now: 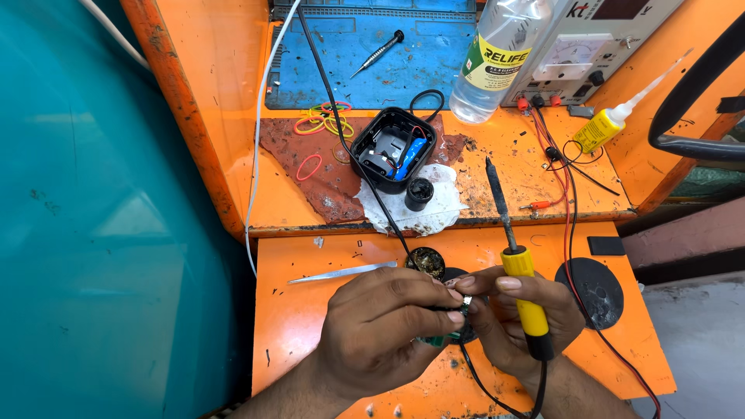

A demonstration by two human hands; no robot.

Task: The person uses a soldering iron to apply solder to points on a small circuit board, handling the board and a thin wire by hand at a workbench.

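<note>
My left hand (384,326) pinches a small green circuit board (448,335) with a metal part at its top, low over the orange work surface (326,310). My right hand (516,318) meets it from the right, fingertips on the same small part. That hand also grips a soldering iron with a yellow handle (528,299), whose dark tip (497,198) points up and away. An open black casing (392,149) with a blue cell inside lies farther back.
Metal tweezers (341,271) lie left of my hands. A small tin of dark paste (425,261), a black cap (419,192) on white tissue, rubber bands (326,120), a clear bottle (497,58), a yellow glue bottle (601,128), a bench power supply (590,46) with red and black leads, and a screwdriver (376,53) on a blue mat sit behind.
</note>
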